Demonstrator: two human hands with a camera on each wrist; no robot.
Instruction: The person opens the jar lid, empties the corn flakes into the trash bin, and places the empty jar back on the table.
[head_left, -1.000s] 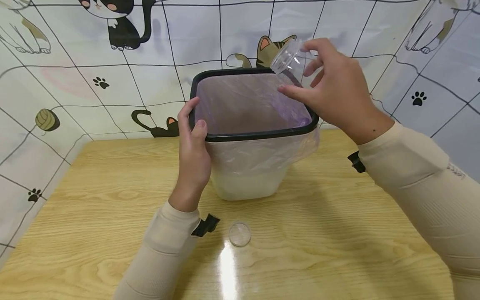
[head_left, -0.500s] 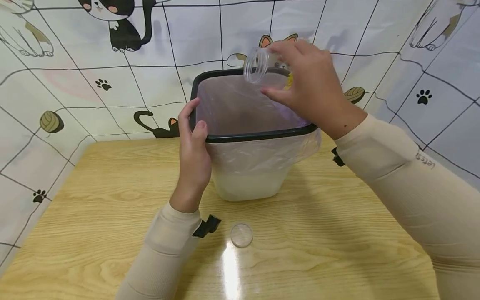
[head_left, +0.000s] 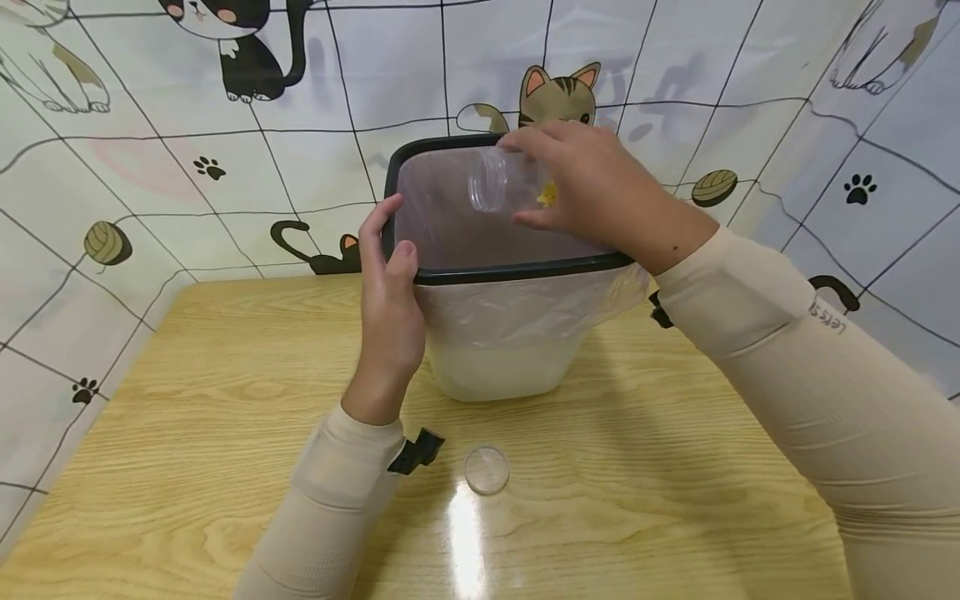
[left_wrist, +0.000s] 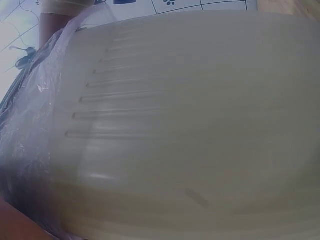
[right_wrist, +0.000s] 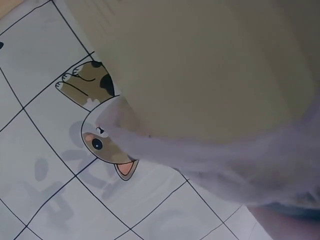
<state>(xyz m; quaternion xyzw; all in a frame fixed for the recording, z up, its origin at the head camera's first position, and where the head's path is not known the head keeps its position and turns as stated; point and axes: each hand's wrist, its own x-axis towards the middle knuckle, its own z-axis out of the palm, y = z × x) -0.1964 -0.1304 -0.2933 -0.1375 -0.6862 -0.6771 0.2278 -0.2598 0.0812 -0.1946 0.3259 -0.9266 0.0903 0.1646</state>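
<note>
A pale trash bin (head_left: 502, 371) with a black rim (head_left: 525, 272) stands upright on the table, lined with a thin purple bag (head_left: 442, 208). My left hand (head_left: 392, 321) grips the rim's left side, thumb outside. In my right hand (head_left: 611, 192) is a clear jar (head_left: 489, 179), held on its side at the bin's opening with its mouth facing left. Something small and yellow (head_left: 548, 194) shows inside the jar near the fingers. A clear round lid (head_left: 487, 470) lies on the table. Both wrist views mostly show the bin's outer wall (left_wrist: 200, 100) and the overhanging bag (right_wrist: 240, 160).
The wood-grain table (head_left: 225, 417) meets a cat-patterned sheet (head_left: 405, 75) behind the bin, and the sheet continues along both sides. A black clip or strap (head_left: 416, 452) sits at the left wrist.
My right hand has moved left and down with the jar, tipping it from mouth-up to lying sideways at the bin's opening. The left hand keeps its grip on the rim.
</note>
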